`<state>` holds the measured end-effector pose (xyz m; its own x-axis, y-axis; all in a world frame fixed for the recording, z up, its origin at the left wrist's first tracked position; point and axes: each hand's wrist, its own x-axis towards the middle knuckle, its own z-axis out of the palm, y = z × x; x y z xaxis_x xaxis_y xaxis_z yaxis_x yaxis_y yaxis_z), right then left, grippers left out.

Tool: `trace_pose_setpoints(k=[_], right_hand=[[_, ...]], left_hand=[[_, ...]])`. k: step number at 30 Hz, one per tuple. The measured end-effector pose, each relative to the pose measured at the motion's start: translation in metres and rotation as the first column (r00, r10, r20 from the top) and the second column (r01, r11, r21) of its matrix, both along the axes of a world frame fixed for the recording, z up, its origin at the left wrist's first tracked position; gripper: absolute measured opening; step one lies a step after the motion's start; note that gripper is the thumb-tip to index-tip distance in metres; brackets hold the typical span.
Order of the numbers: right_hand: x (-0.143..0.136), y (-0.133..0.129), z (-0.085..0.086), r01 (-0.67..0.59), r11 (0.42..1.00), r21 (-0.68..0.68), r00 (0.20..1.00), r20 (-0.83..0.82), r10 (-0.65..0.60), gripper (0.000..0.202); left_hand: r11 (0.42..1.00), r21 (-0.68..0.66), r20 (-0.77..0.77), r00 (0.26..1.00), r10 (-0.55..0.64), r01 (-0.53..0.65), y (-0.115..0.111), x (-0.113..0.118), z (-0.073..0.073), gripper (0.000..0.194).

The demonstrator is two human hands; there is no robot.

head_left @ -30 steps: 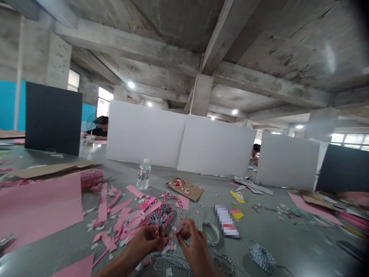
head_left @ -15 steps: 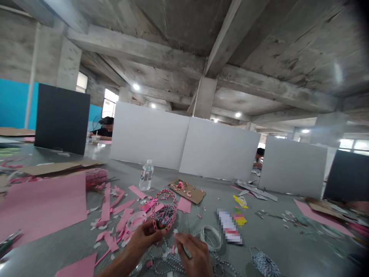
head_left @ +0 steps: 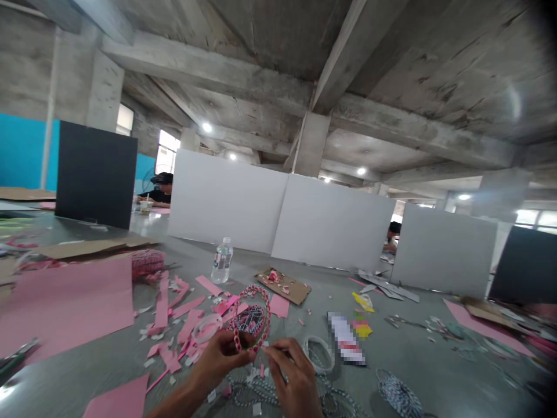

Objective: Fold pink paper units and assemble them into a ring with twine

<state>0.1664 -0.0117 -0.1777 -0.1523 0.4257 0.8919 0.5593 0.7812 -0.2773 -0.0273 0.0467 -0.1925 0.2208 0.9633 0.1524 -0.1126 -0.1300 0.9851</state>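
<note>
My left hand (head_left: pixel 221 357) grips the lower edge of a pink-beaded hoop (head_left: pixel 268 307), which stands upright above the table. Just right of the hoop's bottom, my right hand (head_left: pixel 293 371) has its thumb and fingertips pinched together; anything between them is too small to make out. Behind the hoop shows a dark and white cord bundle (head_left: pixel 250 320). Grey and white cord (head_left: pixel 256 390) lies in loops below both hands. Beside my right hand rests a roll of clear tape (head_left: pixel 319 354), and another roll (head_left: pixel 206 329) lies left of the hoop.
Pink paper strips and scraps (head_left: pixel 162 302) cover the left. Beyond the hands are a water bottle (head_left: pixel 222 262) and a cardboard piece (head_left: pixel 285 285). A coiled cord (head_left: pixel 398 393) and scissors (head_left: pixel 407 321) lie right. White panels (head_left: pixel 333 223) stand behind; people sit beyond.
My right hand has risen slightly and its fingers have come nearer the hoop's bottom. The hoop has shifted a little to the right in my left hand.
</note>
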Motion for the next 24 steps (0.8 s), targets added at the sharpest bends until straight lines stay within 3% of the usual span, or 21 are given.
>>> trace_pose_setpoints(k=[11, 24], right_hand=[[-0.007, 0.000, 0.000, 0.059, 0.996, 0.060, 0.998, -0.030, -0.057, 0.016], [0.006, -0.001, 0.009, -0.049, 0.996, 0.069, 0.981, 0.192, 0.035, 0.025]], left_hand=[[0.999, 0.029, -0.054, 0.998, -0.031, 0.032, -0.003, 0.002, 0.002, 0.053], [0.995, 0.001, -0.033, 0.995, -0.097, 0.097, -0.011, 0.005, 0.005, 0.046]])
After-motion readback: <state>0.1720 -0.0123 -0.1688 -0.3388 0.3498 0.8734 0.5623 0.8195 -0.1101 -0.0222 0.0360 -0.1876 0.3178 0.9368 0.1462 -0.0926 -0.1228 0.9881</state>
